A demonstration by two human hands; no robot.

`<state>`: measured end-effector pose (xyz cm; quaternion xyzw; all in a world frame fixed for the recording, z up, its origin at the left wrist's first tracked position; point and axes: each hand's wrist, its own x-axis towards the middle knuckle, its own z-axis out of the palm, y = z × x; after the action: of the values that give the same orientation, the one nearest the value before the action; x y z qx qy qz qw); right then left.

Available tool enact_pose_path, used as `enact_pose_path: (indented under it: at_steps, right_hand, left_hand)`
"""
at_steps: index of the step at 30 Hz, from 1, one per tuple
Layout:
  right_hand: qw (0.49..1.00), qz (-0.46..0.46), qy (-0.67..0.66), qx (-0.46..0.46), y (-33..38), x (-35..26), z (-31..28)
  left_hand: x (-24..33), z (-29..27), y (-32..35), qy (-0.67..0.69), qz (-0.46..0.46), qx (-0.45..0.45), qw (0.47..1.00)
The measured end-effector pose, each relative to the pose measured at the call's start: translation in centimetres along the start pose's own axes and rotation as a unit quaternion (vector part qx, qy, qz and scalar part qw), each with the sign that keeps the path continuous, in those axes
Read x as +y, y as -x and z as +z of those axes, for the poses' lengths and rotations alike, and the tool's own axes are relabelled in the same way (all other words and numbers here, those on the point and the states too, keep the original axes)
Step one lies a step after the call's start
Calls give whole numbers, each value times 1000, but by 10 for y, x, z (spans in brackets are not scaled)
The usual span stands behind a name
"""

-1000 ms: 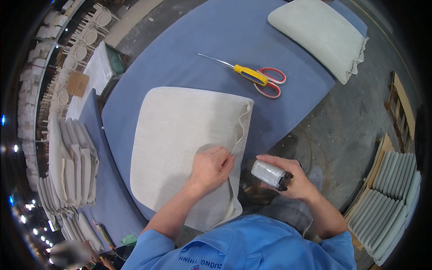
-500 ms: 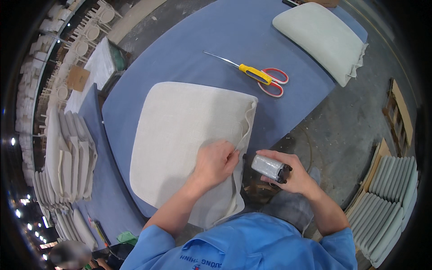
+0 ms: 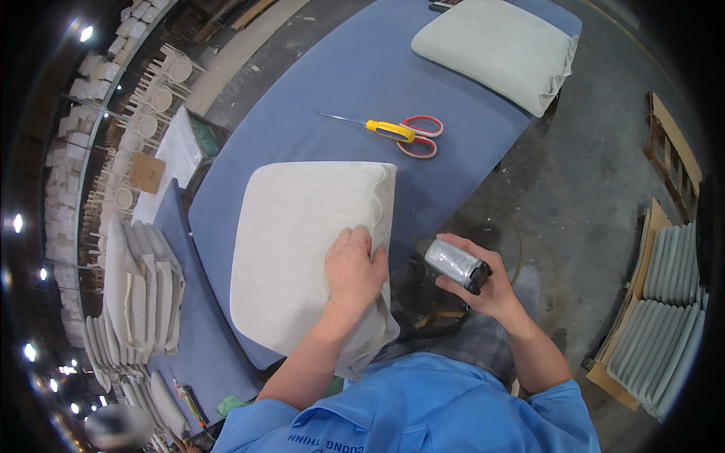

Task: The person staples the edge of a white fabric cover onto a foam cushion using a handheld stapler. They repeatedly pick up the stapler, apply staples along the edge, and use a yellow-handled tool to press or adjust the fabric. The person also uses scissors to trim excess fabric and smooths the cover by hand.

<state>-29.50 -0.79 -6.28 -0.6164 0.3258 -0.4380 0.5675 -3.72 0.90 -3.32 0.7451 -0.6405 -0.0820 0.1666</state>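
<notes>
A pale cream padded chair seat (image 3: 291, 219) lies on the blue table near me. Loose, gathered fabric runs along its right edge. My left hand (image 3: 355, 268) rests on the seat beside that edge, fingers extended over the cover and thumb apart. To the right of the seat, my right hand (image 3: 487, 283) grips what looks like a staple gun (image 3: 453, 263), with a rounded silver body and black end cap. Its lower part is hidden by the hand and the angle. Beyond the seat lie a yellow-handled screwdriver (image 3: 389, 131) and red-and-white-handled scissors (image 3: 423, 136), touching or overlapping.
Another covered seat (image 3: 495, 53) sits at the table's far right. Stacked seats (image 3: 143, 279) stand at left, with more seats (image 3: 655, 340) by cardboard at right. A wooden pallet (image 3: 672, 155) is on the right floor. A thin hose (image 3: 518, 226) curves near my right hand.
My left hand has gone from pinching the fabric edge to lying on the cover with its fingers extended. The right hand still holds the staple gun. The whole view has shifted.
</notes>
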Motion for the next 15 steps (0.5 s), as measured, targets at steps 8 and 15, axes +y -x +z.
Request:
enact_pose_path:
  at_steps: [8, 15]
  right_hand:
    - [1000, -7, 5, 0, 2, 7, -20]
    - [999, -3, -40, 34, 5, 13, -38]
  left_hand:
    - [-5, 2, -6, 38, -41, -16, 998]
    - [-7, -8, -13, 29, -54, -76, 995]
